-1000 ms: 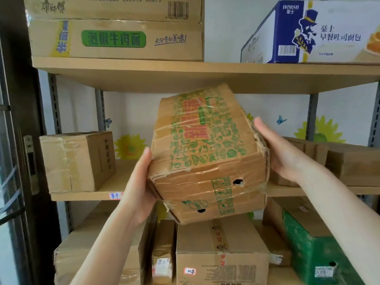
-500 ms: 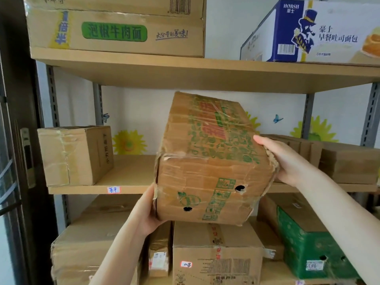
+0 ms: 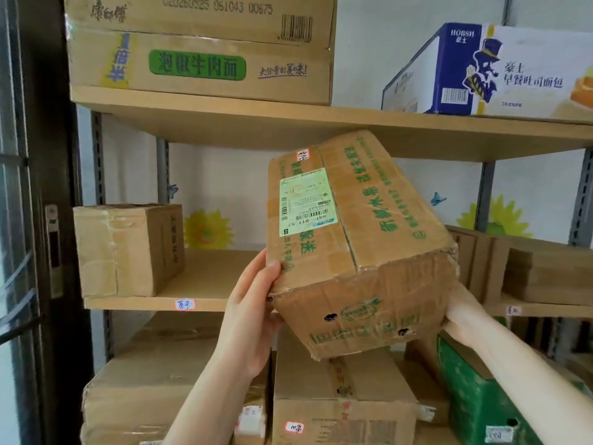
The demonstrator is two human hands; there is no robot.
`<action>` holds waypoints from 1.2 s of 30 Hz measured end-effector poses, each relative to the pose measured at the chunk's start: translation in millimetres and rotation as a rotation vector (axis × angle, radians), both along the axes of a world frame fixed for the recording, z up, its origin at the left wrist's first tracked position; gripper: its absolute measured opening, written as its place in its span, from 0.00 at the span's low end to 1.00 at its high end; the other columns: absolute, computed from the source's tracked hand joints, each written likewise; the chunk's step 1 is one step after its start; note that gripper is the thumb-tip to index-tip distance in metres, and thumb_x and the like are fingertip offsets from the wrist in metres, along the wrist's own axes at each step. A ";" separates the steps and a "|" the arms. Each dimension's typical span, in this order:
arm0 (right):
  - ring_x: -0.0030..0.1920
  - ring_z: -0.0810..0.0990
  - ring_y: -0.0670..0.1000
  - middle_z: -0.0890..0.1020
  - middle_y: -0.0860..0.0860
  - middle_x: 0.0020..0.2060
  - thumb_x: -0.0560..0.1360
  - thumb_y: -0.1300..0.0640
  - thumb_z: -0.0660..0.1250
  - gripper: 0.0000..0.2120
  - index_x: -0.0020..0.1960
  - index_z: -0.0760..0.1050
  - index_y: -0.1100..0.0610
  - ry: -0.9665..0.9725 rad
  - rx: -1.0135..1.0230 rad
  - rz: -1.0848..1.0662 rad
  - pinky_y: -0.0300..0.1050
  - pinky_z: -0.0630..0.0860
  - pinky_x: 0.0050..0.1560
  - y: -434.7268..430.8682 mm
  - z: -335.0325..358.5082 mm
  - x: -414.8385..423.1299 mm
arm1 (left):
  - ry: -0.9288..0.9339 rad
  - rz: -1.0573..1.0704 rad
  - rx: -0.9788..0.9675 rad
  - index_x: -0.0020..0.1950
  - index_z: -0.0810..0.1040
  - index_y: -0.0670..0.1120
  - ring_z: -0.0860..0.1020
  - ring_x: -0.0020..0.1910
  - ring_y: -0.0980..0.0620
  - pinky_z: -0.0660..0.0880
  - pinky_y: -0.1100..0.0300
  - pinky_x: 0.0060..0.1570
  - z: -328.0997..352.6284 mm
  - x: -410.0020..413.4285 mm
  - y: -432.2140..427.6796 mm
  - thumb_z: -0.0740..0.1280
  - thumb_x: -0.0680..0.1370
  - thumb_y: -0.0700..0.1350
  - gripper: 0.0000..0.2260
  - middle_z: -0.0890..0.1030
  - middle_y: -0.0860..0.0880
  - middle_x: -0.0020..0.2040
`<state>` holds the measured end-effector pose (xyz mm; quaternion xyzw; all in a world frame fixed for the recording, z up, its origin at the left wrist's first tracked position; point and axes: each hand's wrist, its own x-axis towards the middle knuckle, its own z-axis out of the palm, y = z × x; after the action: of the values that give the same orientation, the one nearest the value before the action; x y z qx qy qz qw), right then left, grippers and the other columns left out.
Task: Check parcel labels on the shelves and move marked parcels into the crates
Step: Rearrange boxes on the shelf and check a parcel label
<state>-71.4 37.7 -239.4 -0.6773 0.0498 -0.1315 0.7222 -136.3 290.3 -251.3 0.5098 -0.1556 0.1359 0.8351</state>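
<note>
— Where's the parcel?
— Tilted in the air before the shelf, label facing us. Our left hand grips its left corner, thumb on top; our right hand props the other end, fingers hidden, grip unclear.

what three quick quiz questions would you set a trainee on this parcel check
1. True or false: the parcel rests on the middle shelf.
2. The parcel's shipping label faces: A the camera, B the wall, C the floor.
3. Fill in: the blue box stands on the ___ shelf.

Key: 1 false, the left hand and right hand hold it tilted in the air; 2 A; 3 top.
</note>
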 end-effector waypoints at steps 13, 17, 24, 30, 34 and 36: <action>0.53 0.76 0.49 0.79 0.46 0.50 0.80 0.42 0.49 0.15 0.52 0.74 0.43 -0.104 0.253 0.148 0.54 0.69 0.59 19.3 -43.6 -2.5 | -0.261 0.092 0.456 0.73 0.57 0.61 0.72 0.66 0.59 0.75 0.59 0.60 -14.3 20.4 -5.0 0.70 0.73 0.51 0.33 0.72 0.58 0.67; 0.51 0.77 0.47 0.81 0.44 0.47 0.79 0.41 0.51 0.15 0.50 0.75 0.42 -0.109 0.242 0.194 0.51 0.72 0.54 12.8 -30.8 13.3 | -0.285 0.134 0.420 0.74 0.57 0.60 0.74 0.64 0.57 0.76 0.59 0.58 -1.6 41.9 -16.5 0.66 0.72 0.49 0.33 0.73 0.57 0.67; 0.48 0.80 0.49 0.83 0.48 0.46 0.77 0.37 0.52 0.19 0.49 0.78 0.45 -0.062 0.130 0.250 0.47 0.75 0.45 -8.2 22.5 87.7 | -0.236 0.216 0.382 0.72 0.61 0.56 0.76 0.61 0.53 0.76 0.59 0.55 40.9 128.7 -42.7 0.62 0.79 0.44 0.23 0.75 0.51 0.65; 0.61 0.75 0.53 0.78 0.51 0.59 0.74 0.30 0.48 0.30 0.62 0.74 0.48 0.063 0.050 0.269 0.56 0.69 0.66 -12.1 -3.5 147.1 | -0.092 0.331 0.379 0.72 0.62 0.56 0.76 0.60 0.53 0.74 0.55 0.58 26.9 175.3 -54.3 0.63 0.79 0.46 0.22 0.75 0.51 0.65; 0.63 0.74 0.54 0.77 0.50 0.63 0.71 0.28 0.48 0.33 0.65 0.71 0.45 0.079 0.058 0.302 0.57 0.67 0.68 -15.8 -23.2 161.7 | -0.102 0.431 0.356 0.71 0.63 0.54 0.75 0.59 0.55 0.72 0.59 0.55 13.7 178.5 -66.1 0.61 0.79 0.46 0.20 0.76 0.53 0.62; 0.63 0.75 0.53 0.77 0.49 0.63 0.71 0.28 0.48 0.32 0.65 0.71 0.43 0.071 0.077 0.327 0.56 0.67 0.67 -16.4 -25.2 164.0 | -0.098 0.475 0.345 0.70 0.65 0.54 0.74 0.59 0.55 0.71 0.57 0.58 12.4 179.0 -69.8 0.60 0.80 0.46 0.19 0.75 0.52 0.63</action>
<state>92.6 21.3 -264.6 -0.6524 -0.0306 0.0135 0.7571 42.6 220.5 -238.9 0.6593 -0.0928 0.3234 0.6724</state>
